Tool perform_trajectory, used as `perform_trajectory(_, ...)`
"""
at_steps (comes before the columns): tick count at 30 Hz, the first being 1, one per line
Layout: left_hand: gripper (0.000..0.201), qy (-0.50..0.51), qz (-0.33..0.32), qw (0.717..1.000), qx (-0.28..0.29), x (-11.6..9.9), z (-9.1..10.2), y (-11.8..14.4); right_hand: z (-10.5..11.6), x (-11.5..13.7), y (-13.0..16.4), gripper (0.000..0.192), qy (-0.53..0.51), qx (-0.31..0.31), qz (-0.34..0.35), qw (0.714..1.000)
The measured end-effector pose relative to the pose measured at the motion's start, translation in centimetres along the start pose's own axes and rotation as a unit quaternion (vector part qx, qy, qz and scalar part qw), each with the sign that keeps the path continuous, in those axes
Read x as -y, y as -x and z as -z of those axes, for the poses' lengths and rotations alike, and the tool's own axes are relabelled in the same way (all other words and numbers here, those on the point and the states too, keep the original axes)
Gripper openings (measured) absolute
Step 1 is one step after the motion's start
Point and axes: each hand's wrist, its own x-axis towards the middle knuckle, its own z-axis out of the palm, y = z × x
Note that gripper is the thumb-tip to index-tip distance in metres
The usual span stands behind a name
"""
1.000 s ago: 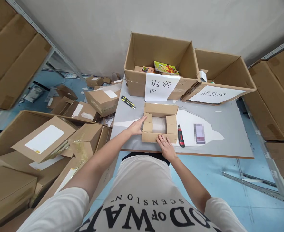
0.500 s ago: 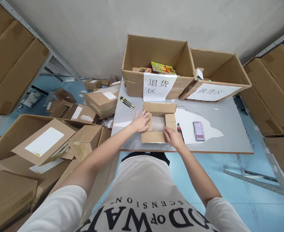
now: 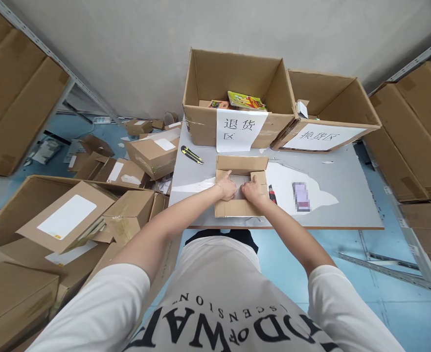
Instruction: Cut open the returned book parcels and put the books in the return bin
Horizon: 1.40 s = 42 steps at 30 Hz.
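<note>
Both hands rest at a small cardboard box [image 3: 233, 210], which sits with its top spread near the close edge of the table [image 3: 358, 208], right in front of the person [image 3: 218, 271], likely so that both arms reach it easily. Over its left side lies the left hand [image 3: 227, 186], fingers bent toward the palm and thumb raised toward the far side. Over its right side lies the right hand [image 3: 254, 189], fingers bent too, their tips above the middle of the opening. Whether either has hold of a flap or only presses down I cannot tell. Facing each other, they probably steady the box evenly. Its far flap [image 3: 241, 165] leans away from the opening.

Just right of the box, only partly in view, lies a red and black knife [image 3: 271, 194], seemingly parked within reach. Another knife, the yellow and black one [image 3: 192, 154], lies farther left, out of the way. To the right, a blurred purple item [image 3: 301, 196] lies on a white patch [image 3: 321, 196].

Along the far side, a left big box [image 3: 200, 124] and a right big box [image 3: 362, 100] stand side by side; each bears a handwritten sign [image 3: 240, 130] facing near, presumably for easy reading. At left, labelled boxes [image 3: 68, 217] are heaped in a large carton [image 3: 13, 205], apparently kept off the table.
</note>
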Motion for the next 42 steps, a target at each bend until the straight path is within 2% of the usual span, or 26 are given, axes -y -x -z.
perform_trajectory(3,0.016,-0.015,-0.003,1.000,-0.023,-0.6,0.6,0.1,-0.1,-0.3,0.1,0.033,0.003,-0.025,0.003,1.000)
perform_trajectory(5,0.016,-0.006,0.008,0.999,-0.051,-1.2,1.1,0.3,0.1,-0.8,0.5,0.033,-0.030,-0.059,-0.006,0.998)
perform_trajectory(8,0.018,0.037,0.078,0.991,-0.101,-2.0,1.5,1.3,0.4,-2.0,1.9,0.032,-0.109,-0.101,-0.058,0.987)
perform_trajectory(10,0.033,0.021,0.147,0.983,-0.109,-2.4,1.7,2.5,0.4,-3.0,3.3,0.035,-0.118,-0.118,-0.100,0.981)
perform_trajectory(12,0.054,-0.025,0.213,0.973,-0.089,-2.4,2.0,4.0,-0.2,-4.0,4.7,0.047,-0.084,-0.125,-0.136,0.979)
perform_trajectory(14,0.075,-0.063,0.267,0.960,-0.055,-2.1,2.2,5.5,-1.5,-4.6,5.9,0.063,-0.059,-0.119,-0.168,0.977)
perform_trajectory(16,0.092,-0.071,0.301,0.951,-0.025,-1.6,1.9,6.8,-3.5,-4.8,6.6,0.076,-0.093,-0.104,-0.189,0.972)
perform_trajectory(18,0.106,-0.038,0.318,0.947,-0.012,-1.1,1.0,7.6,-5.7,-4.6,6.8,0.082,-0.178,-0.105,-0.187,0.960)
perform_trajectory(21,0.123,0.073,0.321,0.944,-0.017,-0.8,-1.4,7.9,-8.7,-3.8,6.2,0.083,-0.302,-0.181,-0.170,0.920)
perform_trajectory(24,0.132,0.170,0.320,0.931,-0.045,-0.9,-3.9,7.7,-10.3,-3.0,5.4,0.079,-0.353,-0.271,-0.177,0.878)
perform_trajectory(26,0.134,0.205,0.326,0.921,-0.064,-0.9,-5.2,7.6,-10.7,-2.8,5.2,0.077,-0.365,-0.297,-0.181,0.863)
perform_trajectory(32,0.131,0.218,0.323,0.918,-0.073,-0.5,-6.6,7.3,-10.6,-2.9,5.4,0.076,-0.377,-0.301,-0.170,0.859)
perform_trajectory(36,0.133,0.201,0.328,0.919,-0.088,-0.3,-6.6,7.5,-9.7,-2.9,5.6,0.075,-0.352,-0.267,-0.183,0.879)
perform_trajectory(40,0.142,0.161,0.328,0.920,-0.142,-0.4,-5.5,8.2,-6.5,-3.2,6.0,0.072,-0.252,-0.240,-0.241,0.906)
perform_trajectory(42,0.141,0.128,0.302,0.929,-0.170,-0.7,-4.4,8.5,-4.2,-3.6,5.9,0.065,-0.221,-0.238,-0.234,0.916)
